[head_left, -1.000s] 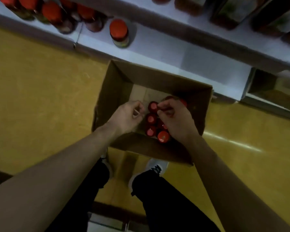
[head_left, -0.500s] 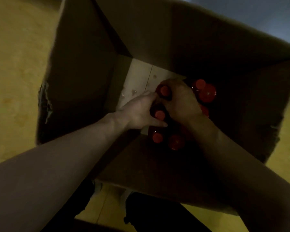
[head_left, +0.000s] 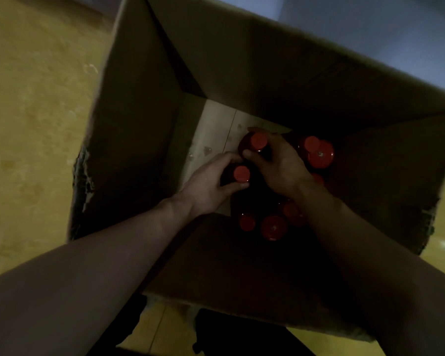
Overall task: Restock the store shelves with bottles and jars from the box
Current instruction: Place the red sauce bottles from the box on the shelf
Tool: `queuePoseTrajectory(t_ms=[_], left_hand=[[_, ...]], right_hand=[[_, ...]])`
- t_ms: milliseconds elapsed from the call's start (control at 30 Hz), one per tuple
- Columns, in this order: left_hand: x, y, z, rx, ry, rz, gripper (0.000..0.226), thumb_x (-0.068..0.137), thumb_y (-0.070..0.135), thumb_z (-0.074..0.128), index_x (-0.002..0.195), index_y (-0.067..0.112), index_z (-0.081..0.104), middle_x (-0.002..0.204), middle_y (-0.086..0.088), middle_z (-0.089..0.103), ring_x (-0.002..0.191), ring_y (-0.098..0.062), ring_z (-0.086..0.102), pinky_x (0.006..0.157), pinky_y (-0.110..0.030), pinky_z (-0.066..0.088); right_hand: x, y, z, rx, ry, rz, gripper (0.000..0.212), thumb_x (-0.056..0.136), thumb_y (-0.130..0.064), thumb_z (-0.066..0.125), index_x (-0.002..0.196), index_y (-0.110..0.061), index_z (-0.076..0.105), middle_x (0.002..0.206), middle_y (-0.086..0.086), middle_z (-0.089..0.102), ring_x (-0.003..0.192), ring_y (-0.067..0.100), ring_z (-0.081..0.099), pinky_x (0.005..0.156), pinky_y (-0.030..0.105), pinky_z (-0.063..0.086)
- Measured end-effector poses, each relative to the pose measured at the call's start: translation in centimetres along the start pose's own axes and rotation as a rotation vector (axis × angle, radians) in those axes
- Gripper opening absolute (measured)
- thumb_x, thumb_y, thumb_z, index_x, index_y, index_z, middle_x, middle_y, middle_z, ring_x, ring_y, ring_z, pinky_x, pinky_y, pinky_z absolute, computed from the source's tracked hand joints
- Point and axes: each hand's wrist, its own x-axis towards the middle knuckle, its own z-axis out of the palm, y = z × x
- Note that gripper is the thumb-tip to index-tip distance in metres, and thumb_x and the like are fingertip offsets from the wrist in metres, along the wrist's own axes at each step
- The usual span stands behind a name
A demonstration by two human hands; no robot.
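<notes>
On the left lies the yellow floor, and the left wall of the cardboard box rises from it, its lower edge torn and ragged. A bare, pale patch of box bottom shows past that wall. The left hand is down inside, fingers and thumb curled round the dark neck of a red-capped bottle. Just beside it, touching at the fingertips, the right hand has its fingers wrapped round a second red-capped bottle, a little farther from the person. To the right and nearer the person stand the remaining bottles and jars, red lids close together (their count is hard to settle in the gloom).

Compared with half a second ago, the left hand has changed from resting flat against the cluster to a real grip on its own bottle, and the right hand's bottle cap now shows fully above its fingers. A second ago the box sat well below, with the shelf edge in view; now the box fills the frame. I judge both bottles are about to be lifted out together, so the shelving step has not yet begun.

No brand, label or writing can be read; the bottle bodies are too dark
</notes>
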Motion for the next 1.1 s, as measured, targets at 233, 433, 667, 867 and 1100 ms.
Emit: queuePoseTrajectory(t_ms=[233,433,667,867,1100], left_hand=[[-5.0,6.2,-5.4,-0.104,0.012,-0.002,0.032,0.095,0.038,0.07,0.126,0.033,0.062,0.126,0.017,0.06,0.12,0.0,0.059,0.106,-0.032,0.053],[-12.9,15.8,-11.8,-0.056,0.024,0.104,0.031,0.095,0.038,0.07,0.125,0.036,0.062,0.119,0.009,0.059,0.116,0.002,0.057,0.101,-0.011,0.043],[-23.6,30.3,-19.9,-0.114,0.056,0.223,0.034,0.091,0.044,0.068,0.125,0.039,0.063,0.119,0.007,0.058,0.116,-0.001,0.059,0.096,-0.01,0.045],[-32.8,43.5,-27.2,-0.04,0.09,0.382,0.038,0.092,0.044,0.066,0.129,0.033,0.062,0.121,0.012,0.059,0.116,0.003,0.059,0.095,-0.015,0.05],[-42.7,57.1,-34.4,0.127,0.203,0.635,0.037,0.099,0.043,0.065,0.133,0.03,0.062,0.122,0.011,0.061,0.118,-0.002,0.059,0.1,-0.023,0.05]], right_hand=[[-5.7,-5.7,-3.7,0.02,0.025,-0.03,0.05,0.103,-0.03,0.065,0.151,-0.03,0.049,0.152,0.0,0.051,0.141,0.014,0.047,0.112,0.024,0.036],[-14.4,-15.1,-9.8,0.008,-0.001,-0.077,0.046,0.103,-0.035,0.063,0.147,-0.035,0.05,0.143,-0.008,0.047,0.14,0.018,0.044,0.12,0.045,0.038],[-26.3,-29.0,-17.7,-0.002,0.052,-0.194,0.038,0.097,-0.058,0.058,0.133,-0.052,0.051,0.137,-0.014,0.054,0.132,0.017,0.052,0.113,0.05,0.046],[-36.7,-41.6,-23.7,0.054,0.22,-0.298,0.039,0.101,-0.05,0.061,0.139,-0.047,0.054,0.136,-0.015,0.056,0.131,0.01,0.052,0.111,0.043,0.048],[-47.0,-53.8,-29.3,0.165,0.358,-0.478,0.03,0.104,-0.046,0.061,0.13,-0.031,0.062,0.125,-0.006,0.067,0.12,0.014,0.064,0.103,0.049,0.053]])
